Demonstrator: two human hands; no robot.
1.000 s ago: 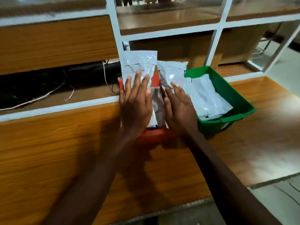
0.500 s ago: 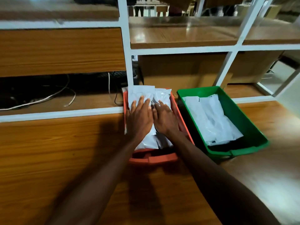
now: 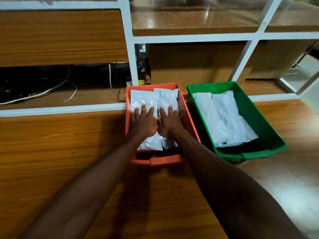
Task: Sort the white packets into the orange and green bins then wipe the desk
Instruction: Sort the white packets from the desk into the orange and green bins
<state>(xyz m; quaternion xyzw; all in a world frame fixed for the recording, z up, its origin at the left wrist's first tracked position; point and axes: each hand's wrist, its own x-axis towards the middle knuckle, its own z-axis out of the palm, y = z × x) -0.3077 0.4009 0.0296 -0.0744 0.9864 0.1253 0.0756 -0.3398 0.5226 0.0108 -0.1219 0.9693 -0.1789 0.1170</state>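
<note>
Left hand point(image 3: 143, 124) and right hand point(image 3: 170, 125), fingers flat, press white packets point(image 3: 146, 99) (glossy, creased) inside orange bin point(image 3: 156, 160); green bin point(image 3: 269, 135) right.

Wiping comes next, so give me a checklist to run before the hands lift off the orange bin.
1. Packets inside orange bin: ok.
2. Left hand and right hand flat on packets, nothing pinched: ok.
3. Packets settled in green bin: ok.
4. Desk free of stray packets: ok in the part shown.
5. Cloth within reach: cannot tell, none in view.
6. Bins out of the wiping path: not ok, both stand on the desk.
</note>
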